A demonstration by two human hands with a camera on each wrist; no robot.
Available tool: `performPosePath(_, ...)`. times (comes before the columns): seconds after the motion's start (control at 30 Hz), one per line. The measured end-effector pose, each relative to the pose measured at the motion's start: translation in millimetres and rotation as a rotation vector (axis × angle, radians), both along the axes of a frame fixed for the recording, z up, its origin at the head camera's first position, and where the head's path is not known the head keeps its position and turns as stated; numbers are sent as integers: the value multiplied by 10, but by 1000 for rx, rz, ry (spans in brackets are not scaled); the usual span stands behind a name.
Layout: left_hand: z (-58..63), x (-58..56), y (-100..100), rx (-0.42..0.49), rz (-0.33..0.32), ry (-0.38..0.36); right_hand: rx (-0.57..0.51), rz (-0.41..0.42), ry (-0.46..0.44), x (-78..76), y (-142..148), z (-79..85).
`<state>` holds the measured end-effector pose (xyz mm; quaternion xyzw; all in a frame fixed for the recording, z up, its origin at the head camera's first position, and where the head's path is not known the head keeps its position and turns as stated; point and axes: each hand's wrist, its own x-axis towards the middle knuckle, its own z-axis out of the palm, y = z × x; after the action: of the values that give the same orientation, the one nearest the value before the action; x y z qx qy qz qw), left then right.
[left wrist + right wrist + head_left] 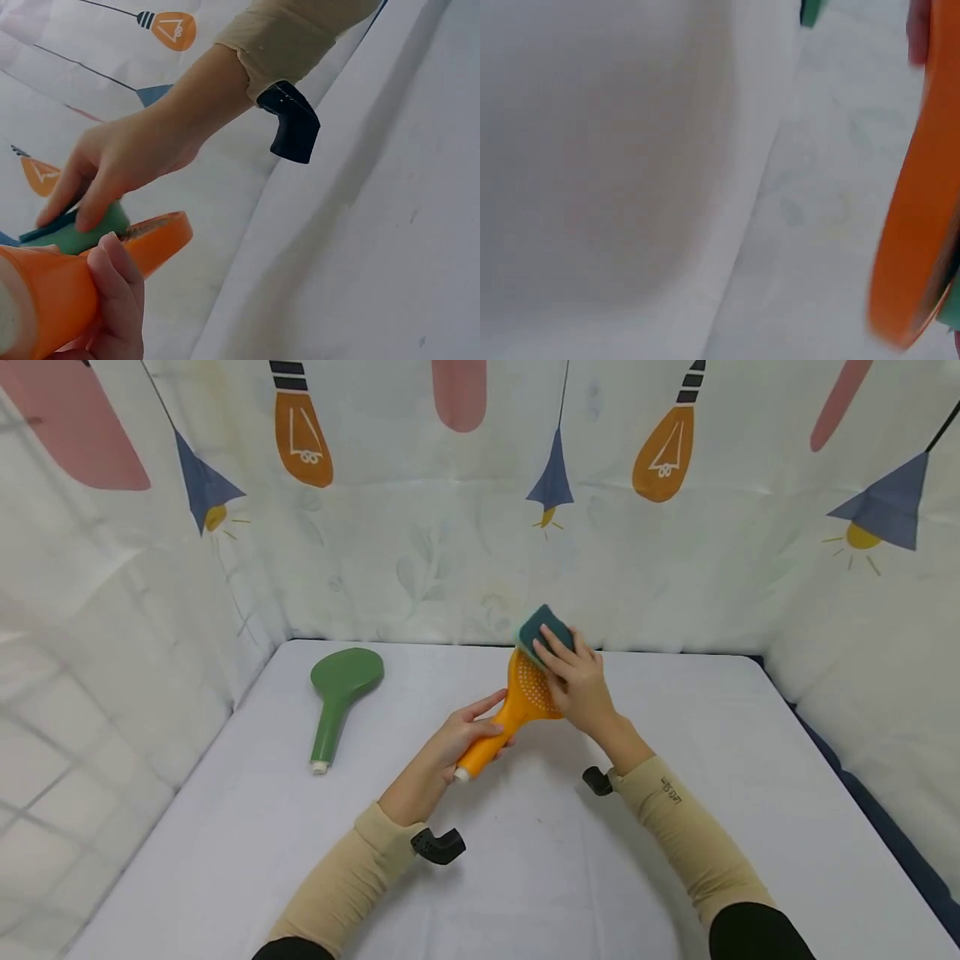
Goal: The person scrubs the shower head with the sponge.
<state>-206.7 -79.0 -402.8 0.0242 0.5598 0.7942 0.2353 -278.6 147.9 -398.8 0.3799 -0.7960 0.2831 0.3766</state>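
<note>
Over the middle of the table, my left hand (444,750) grips the handle of an orange shower head (512,717), which is tilted with its perforated face turned up and to the right. The white connector end sticks out below that hand. My right hand (583,692) holds a sponge (542,632) with a dark teal scouring side and a lighter green side. In the left wrist view the sponge (90,231) lies against the face of the shower head (166,238), light green side down, thumb and fingers on its edges. Part of the face is hidden under it.
A green shower head (347,678) with a white end lies on the white table (247,827), to the left of both hands. Patterned cloth walls (465,552) stand behind the table and at its sides.
</note>
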Motion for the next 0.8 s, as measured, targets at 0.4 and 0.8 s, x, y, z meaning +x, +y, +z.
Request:
performPosePath(0.4, 58, -68, -169, 132, 49, -38, -158, -26, -169, -32, 231, -246)
performPosePath(0.8, -13, -95, -110, 205, 92, -76, -56, 105, -67, 327, -155, -338)
